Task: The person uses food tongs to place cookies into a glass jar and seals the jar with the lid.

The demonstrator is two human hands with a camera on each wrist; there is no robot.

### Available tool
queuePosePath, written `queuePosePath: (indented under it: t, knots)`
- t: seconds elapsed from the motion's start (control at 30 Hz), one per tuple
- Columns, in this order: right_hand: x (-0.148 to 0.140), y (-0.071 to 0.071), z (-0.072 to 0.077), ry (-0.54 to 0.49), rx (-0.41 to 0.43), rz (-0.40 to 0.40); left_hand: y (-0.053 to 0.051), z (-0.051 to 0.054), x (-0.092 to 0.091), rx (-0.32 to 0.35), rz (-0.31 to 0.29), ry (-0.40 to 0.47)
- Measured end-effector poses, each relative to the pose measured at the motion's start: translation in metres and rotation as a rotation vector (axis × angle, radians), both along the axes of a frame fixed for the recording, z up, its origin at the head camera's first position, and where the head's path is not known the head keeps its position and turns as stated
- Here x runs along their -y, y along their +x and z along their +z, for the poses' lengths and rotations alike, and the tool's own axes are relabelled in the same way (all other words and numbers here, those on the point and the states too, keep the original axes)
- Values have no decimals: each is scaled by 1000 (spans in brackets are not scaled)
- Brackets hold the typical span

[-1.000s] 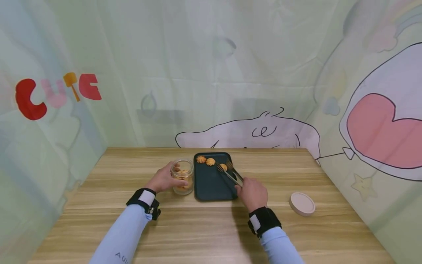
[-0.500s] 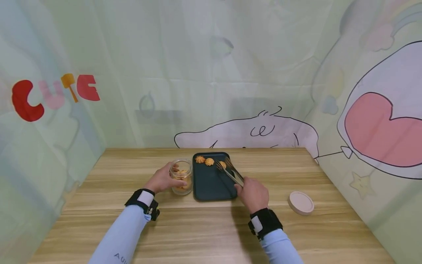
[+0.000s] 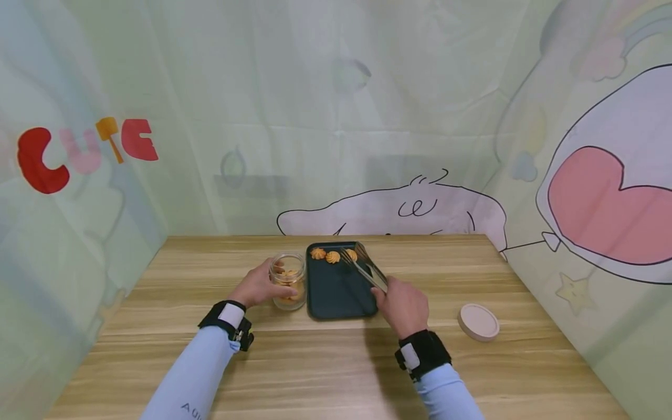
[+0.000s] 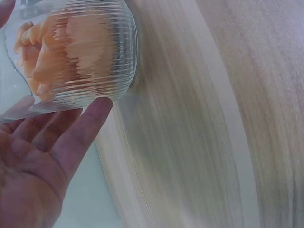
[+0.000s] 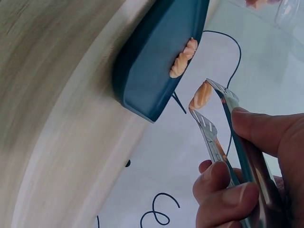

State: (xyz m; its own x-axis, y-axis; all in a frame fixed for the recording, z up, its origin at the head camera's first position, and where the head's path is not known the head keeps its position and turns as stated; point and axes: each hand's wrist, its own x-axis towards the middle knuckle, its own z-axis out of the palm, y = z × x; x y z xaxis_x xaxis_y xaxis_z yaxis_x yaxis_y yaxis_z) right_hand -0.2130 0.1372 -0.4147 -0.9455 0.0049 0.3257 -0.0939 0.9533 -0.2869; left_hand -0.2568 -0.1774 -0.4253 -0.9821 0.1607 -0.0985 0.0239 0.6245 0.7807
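My left hand grips a ribbed glass jar standing just left of a dark blue-green tray. Through the jar's wall, in the left wrist view, piped cookies show. Metal tongs with fork-shaped ends are held in my right hand. A cookie is pinched between the tong tips, apart from the tray in the right wrist view. Two cookies lie side by side at the tray's far left edge.
A round pale pink lid lies on the wooden table at the right. Behind the table's far edge hangs a printed cloth backdrop, which also closes off both sides.
The tongs have risen a little with the cookie between their tips, shifting slightly to the far left. My left hand still holds the jar in the same place.
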Motion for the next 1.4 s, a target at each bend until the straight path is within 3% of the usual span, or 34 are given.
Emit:
queuePosePath:
  t: [0.23,0.43,0.93,1.4]
  knots:
    - [2,3,9,-4,14,7,-1,-1,0,3,-5,8]
    - [5,7,18,13,-33,38,-3,-4,1,-3,-12,20]
    - [22,23,53,-3,-87,95,-2,-3,0,-18,-11,7]
    - [42,34,62,64,-103,137,-3,-4,1,-16,-18,10]
